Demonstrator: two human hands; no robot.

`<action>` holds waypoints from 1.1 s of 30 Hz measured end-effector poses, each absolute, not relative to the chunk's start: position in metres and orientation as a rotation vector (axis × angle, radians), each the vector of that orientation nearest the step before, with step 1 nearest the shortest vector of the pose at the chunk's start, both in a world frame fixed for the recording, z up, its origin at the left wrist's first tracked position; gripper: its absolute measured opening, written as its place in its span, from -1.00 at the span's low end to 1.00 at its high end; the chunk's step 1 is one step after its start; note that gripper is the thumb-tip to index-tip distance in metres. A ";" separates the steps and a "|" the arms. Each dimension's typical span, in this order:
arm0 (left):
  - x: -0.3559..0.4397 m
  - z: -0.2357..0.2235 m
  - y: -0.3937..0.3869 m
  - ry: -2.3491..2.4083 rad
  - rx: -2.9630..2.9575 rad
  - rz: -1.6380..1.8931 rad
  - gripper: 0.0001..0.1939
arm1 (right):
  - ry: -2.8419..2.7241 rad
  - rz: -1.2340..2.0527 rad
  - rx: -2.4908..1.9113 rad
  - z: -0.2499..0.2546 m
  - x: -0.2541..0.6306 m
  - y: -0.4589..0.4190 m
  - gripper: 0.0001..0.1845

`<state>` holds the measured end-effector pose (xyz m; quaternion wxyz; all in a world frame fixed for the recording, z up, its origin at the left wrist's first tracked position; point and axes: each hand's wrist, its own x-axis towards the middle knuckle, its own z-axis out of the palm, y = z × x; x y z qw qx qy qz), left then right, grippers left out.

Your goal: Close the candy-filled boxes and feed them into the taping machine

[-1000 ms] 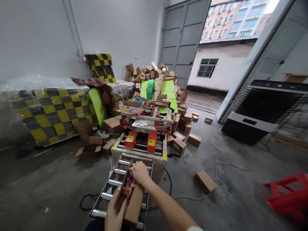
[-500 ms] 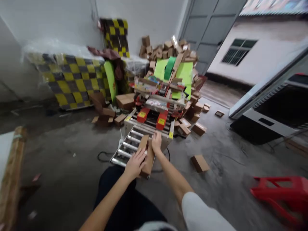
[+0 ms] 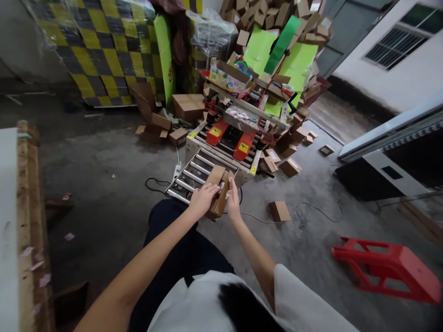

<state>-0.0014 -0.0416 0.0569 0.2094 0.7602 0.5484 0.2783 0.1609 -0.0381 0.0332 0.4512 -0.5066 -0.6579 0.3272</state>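
A small brown cardboard box (image 3: pixel 217 210) rests on the near end of the roller conveyor (image 3: pixel 188 174), its top flaps raised. My left hand (image 3: pixel 204 199) lies over the box's left side, with its fingertips reaching into the opening, where small contents partly show. Along the right side is my right hand (image 3: pixel 233 199); its fingers are straight against the outside of the flap and its thumb is by the inner edge. What lies under the left fingers is mostly hidden.
Ahead stands a carton-sealing machine (image 3: pixel 245 127) with green tape (image 3: pixel 283 44). Boxes are piled behind and right of it. A red plastic stool (image 3: pixel 387 267) lies at right, near a loose box (image 3: pixel 279 211) and a floor cable. A wooden pallet edge (image 3: pixel 32 221) is at left.
The view has tilted down and shifted. My right hand has come back from the box's far end to its right side; my left fingers now reach into the opening.
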 end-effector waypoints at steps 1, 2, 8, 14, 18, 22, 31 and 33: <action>0.000 0.059 -0.042 1.544 2.116 0.749 -0.67 | -1.661 0.772 -1.261 0.035 0.161 -0.041 -0.20; 0.000 0.061 -0.043 1.542 2.116 0.740 -0.68 | -1.704 0.738 -1.272 0.036 0.161 -0.045 -0.21; -0.022 0.061 -0.027 1.350 1.828 0.975 -0.68 | -2.027 0.583 -1.340 0.036 0.155 -0.062 -0.08; -0.023 0.057 0.057 1.295 1.577 1.174 -0.50 | -2.137 0.589 -1.357 0.040 0.153 -0.057 -0.03; -0.015 0.045 0.084 1.147 1.727 0.887 -0.50 | -2.172 0.592 -1.294 0.044 0.157 -0.043 -0.01; -0.020 0.034 0.075 1.164 1.833 0.774 -0.45 | -2.180 0.662 -1.181 0.051 0.167 -0.034 -0.02; -0.006 0.049 0.051 1.469 2.019 0.620 -0.48 | -2.511 0.822 -1.159 0.068 0.187 -0.023 0.06; -0.002 0.049 0.047 1.522 1.964 0.695 -0.55 | -2.595 0.727 -1.225 0.072 0.180 -0.027 0.22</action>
